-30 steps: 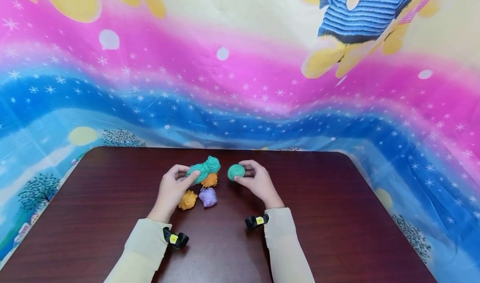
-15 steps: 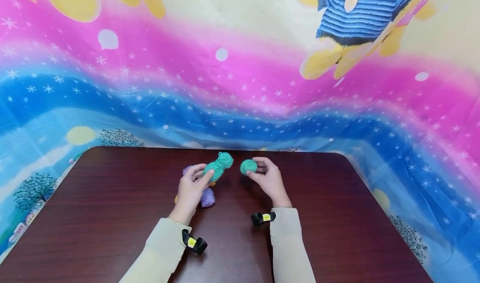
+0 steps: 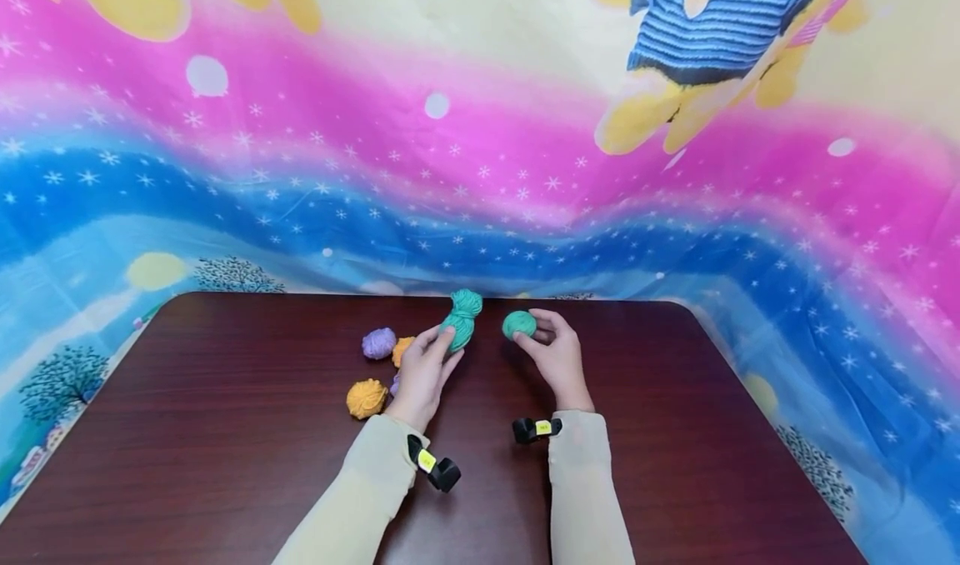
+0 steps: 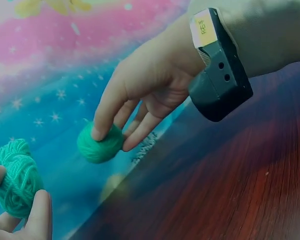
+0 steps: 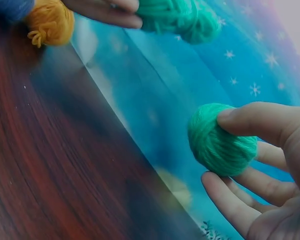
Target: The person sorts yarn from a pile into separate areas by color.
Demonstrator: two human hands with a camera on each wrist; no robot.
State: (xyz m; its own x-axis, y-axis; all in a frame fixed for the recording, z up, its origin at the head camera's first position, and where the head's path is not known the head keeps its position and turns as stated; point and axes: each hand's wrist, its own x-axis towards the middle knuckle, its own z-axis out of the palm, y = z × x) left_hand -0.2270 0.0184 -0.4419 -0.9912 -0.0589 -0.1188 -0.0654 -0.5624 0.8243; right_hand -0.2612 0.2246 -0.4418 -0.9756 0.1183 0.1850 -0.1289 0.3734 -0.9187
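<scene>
Above the table, my left fingers pinch the green yarn bundle and my right fingers grasp the green ball, near but apart. Light, even pressure should suffice; I should squeeze neither so hard that it flattens or unwinds.

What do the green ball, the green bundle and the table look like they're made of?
The green ball: matte yarn, judging by the fine wound strands; wool or acrylic, I can't tell.
The green bundle: similar matte yarn, its strands visible and the middle pinched in.
The table: probably wood or wood-look laminate with a slight sheen, going by the dark reddish-brown streaks and soft reflections.
</scene>
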